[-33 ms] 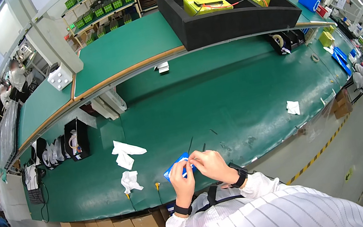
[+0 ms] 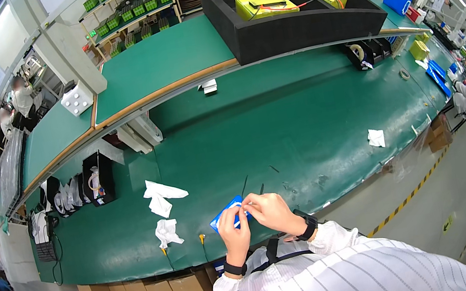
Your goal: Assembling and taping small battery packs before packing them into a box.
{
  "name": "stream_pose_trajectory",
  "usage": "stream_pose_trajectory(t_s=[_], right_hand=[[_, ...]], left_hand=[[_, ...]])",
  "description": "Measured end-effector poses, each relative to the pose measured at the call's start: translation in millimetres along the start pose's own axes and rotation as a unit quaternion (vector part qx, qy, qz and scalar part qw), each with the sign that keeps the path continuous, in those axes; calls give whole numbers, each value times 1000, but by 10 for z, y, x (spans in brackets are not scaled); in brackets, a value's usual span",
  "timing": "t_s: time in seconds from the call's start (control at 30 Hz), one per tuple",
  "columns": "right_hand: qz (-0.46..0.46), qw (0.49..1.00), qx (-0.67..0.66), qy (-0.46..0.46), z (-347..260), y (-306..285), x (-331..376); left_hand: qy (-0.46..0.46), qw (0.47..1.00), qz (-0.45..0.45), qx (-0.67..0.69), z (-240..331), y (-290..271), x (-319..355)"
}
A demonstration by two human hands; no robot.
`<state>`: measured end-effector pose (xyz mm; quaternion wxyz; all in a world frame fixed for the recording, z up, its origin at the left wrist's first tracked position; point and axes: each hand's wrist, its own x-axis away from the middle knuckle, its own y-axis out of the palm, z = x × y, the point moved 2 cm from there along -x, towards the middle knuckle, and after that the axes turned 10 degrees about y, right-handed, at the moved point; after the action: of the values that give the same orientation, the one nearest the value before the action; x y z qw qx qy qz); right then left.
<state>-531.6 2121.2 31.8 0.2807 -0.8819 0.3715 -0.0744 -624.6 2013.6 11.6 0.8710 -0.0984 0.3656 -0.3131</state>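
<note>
A blue flat piece with some white on it lies at the near edge of the green table, partly hidden under my hands. My left hand is closed over it, its thumb and fingers pinched together. From the right, my right hand meets it, also in a pinch, the fingertips of both nearly touching. What sits between the fingertips is too small to make out. Two thin dark strands, one a black lead, stick out just beyond the fingers. Both wrists wear black bands.
Crumpled white cloths lie to the left, near yellow-tipped cables at the front edge. Black bins stand farther left. A raised shelf crosses the back, bearing a black divided box with yellow packs. Other people sit far off.
</note>
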Motion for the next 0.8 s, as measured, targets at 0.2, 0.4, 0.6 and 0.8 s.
stream_pose_trajectory(t_s=[0.2, 0.4, 0.6, 0.8], right_hand=[[-66, 973, -186, 123, 186, 68, -55], [28, 967, -197, 161, 664, 69, -151], [-19, 962, -170, 214, 638, -72, -170], [-73, 961, -138, 227, 490, -31, -24]], left_hand=[[40, 998, -17, -44, -51, 35, 108], [5, 1000, 20, 15, 16, 69, 153], [-211, 933, 97, 274, -268, -2, 176], [-197, 945, 72, 250, -333, -91, 228]])
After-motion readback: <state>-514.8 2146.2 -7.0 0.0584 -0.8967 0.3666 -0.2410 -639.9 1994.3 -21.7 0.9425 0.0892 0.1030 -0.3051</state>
